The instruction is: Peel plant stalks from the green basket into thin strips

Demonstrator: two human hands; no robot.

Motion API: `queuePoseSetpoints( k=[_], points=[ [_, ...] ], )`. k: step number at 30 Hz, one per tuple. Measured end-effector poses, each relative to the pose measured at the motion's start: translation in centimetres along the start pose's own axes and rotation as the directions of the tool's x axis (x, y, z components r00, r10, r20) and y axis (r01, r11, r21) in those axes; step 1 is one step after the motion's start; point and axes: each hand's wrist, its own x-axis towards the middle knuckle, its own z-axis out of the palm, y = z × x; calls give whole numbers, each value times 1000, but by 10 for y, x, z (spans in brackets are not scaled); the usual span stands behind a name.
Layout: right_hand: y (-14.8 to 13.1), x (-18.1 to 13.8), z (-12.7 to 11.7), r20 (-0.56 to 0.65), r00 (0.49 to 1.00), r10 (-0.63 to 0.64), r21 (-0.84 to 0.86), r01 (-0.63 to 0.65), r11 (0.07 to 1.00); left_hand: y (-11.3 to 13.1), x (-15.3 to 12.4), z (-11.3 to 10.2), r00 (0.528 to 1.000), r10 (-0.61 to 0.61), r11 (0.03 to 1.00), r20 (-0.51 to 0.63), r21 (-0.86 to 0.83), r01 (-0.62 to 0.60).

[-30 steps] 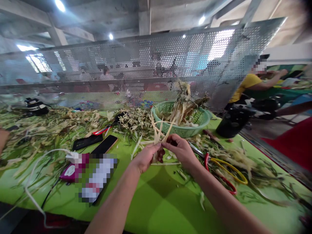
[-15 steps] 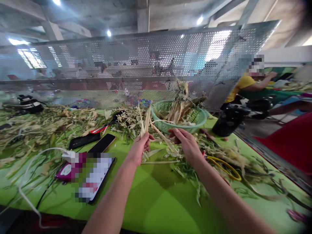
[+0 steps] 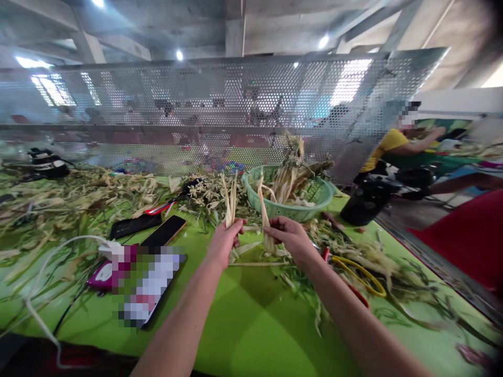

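Note:
My left hand (image 3: 225,242) is closed round a few pale dried leaf strips (image 3: 230,201) that stand upright above it. My right hand (image 3: 290,236) pinches another pale strip (image 3: 264,215), which rises and curls over toward the green basket. Both hands hover just above the green table (image 3: 251,319), about a hand's width apart. Loose strips lie on the table between and under them.
A green plastic basket (image 3: 328,195) full of husks stands behind my hands. Dried leaves litter the table's left and right. Phones (image 3: 165,231), a white cable (image 3: 43,272) and red and yellow handled tools (image 3: 359,269) lie nearby. A perforated metal screen (image 3: 220,110) backs the table; a person in yellow (image 3: 387,144) sits at right.
My hands have pulled apart, splitting the bunch: the left keeps a few upright strips, the right draws one strip away to the right and has lifted it upright.

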Motion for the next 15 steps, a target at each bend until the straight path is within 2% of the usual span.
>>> queuePoseSetpoints(
  k=[2,5,9,15],
  points=[
    [-4,-3,4,45,999,26,130,-31,991,-3,-2,3,999,-22,997,39,69,20],
    [-8,-7,9,67,997,27,209,-40,977,-5,-6,9,993,-61,985,104,168,43],
    [-9,-8,11,64,998,28,207,-41,977,-4,-9,12,984,-85,973,157,226,48],
    [-10,-8,12,60,998,32,179,-42,983,-5,-6,10,984,-81,964,161,262,36]
  ],
)
